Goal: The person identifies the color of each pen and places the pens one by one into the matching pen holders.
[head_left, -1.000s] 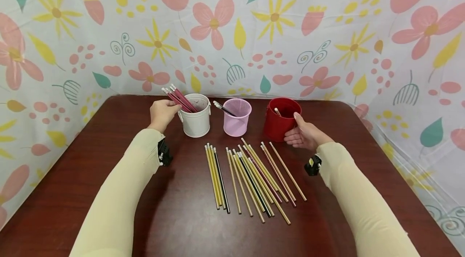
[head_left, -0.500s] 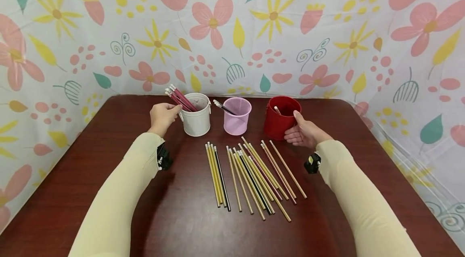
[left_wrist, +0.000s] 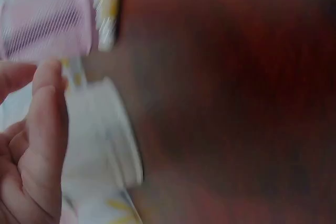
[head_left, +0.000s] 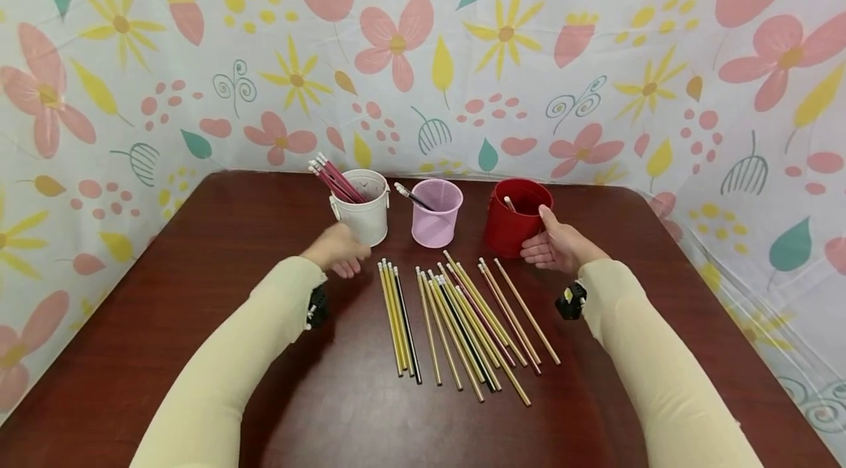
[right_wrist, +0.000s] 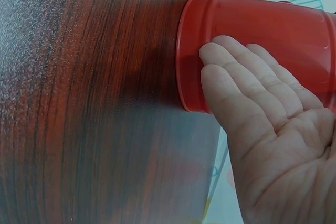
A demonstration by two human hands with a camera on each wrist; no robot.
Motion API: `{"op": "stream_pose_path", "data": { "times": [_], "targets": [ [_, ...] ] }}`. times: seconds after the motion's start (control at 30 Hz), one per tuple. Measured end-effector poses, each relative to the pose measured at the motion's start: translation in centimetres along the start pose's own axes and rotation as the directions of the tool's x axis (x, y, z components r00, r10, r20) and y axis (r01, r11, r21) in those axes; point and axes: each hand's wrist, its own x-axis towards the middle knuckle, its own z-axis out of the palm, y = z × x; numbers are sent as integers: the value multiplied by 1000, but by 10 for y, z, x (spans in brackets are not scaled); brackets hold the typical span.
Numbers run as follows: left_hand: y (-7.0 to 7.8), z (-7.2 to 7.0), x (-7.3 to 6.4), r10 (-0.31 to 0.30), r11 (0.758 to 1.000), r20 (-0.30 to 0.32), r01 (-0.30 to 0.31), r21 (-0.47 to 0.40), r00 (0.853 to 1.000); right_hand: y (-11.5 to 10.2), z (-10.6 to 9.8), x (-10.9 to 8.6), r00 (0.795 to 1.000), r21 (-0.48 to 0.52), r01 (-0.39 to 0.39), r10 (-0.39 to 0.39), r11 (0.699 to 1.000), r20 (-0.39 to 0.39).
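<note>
My left hand [head_left: 340,251], blurred and holding nothing, is in front of the white bucket [head_left: 366,222] with fingers loosely extended. Pink pencils [head_left: 337,180] with white erasers lean inside that bucket. My right hand [head_left: 558,244] rests beside the red bucket [head_left: 500,233], its thumb up at the rim. In the right wrist view the straight fingers [right_wrist: 252,85] lie along the lower wall of the red bucket. One pencil end [head_left: 509,203] shows inside it. The pink mesh cup [head_left: 432,229] between the buckets holds black pencils [head_left: 413,196].
Yellow pencils and a black one lie in a small row [head_left: 399,321] on the brown table [head_left: 317,409]. To their right, a looser spread [head_left: 469,332] mixes yellow, black, dark red and natural-coloured pencils. A flower-patterned cloth [head_left: 423,49] hangs behind the table.
My left hand has let go of the pink pencils, left leaning in the white bucket, and moved down and right in front of it. The right hand stays at the red bucket.
</note>
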Motion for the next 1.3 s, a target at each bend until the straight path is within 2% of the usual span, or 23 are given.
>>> {"op": "stream_pose_path", "data": {
  "times": [0.07, 0.17, 0.27, 0.43, 0.6, 0.73, 0.83, 0.93, 1.07, 1.13, 1.2, 1.3],
  "targets": [
    [3, 13, -2, -6, 993, 90, -5, 115, 996, 0, 0, -1, 1000, 3, -2, 2, 1000, -3],
    [3, 30, -1, -4, 976, 154, -30, 215, 988, 1, 0, -2, 1000, 7, -1, 1, 1000, -2],
    [2, 39, 3, -4, 969, 162, -37, 245, 987, 0, 1, -2, 1000, 7, 3, -3, 1000, -2],
    [-1, 45, 9, -15, 964, 145, -24, 263, 989, 0, 1, -2, 1000, 9, 3, -3, 1000, -3],
    [1, 49, 10, -21, 953, 158, -29, 302, 987, 1, 1, -1, 1000, 8, 3, -3, 1000, -7],
    [8, 46, 6, -9, 950, 171, -45, 310, 985, 1, 1, -1, 1000, 8, 8, -8, 1000, -5],
    [17, 42, 1, 17, 966, 195, -66, 248, 981, 2, 0, -1, 1000, 2, 6, -6, 1000, -11],
    [27, 36, -6, 52, 986, 246, -89, 141, 968, 2, -1, -1, 1000, -2, 4, -4, 1000, -11],
    [39, 29, -15, 73, 997, 297, -74, -9, 952, 1, -1, -2, 1000, 1, 6, -6, 1000, -1],
    [46, 26, -18, 84, 994, 297, -60, -89, 951, 0, 0, -2, 1000, -1, 7, -7, 1000, -3],
    [52, 23, -22, 109, 981, 285, -58, -183, 952, 1, -1, -1, 1000, 0, 6, -6, 1000, -10],
    [60, 19, -27, 185, 942, 240, -103, -318, 953, 1, -1, 0, 1000, 3, 2, -2, 1000, -12]
  ]
}}
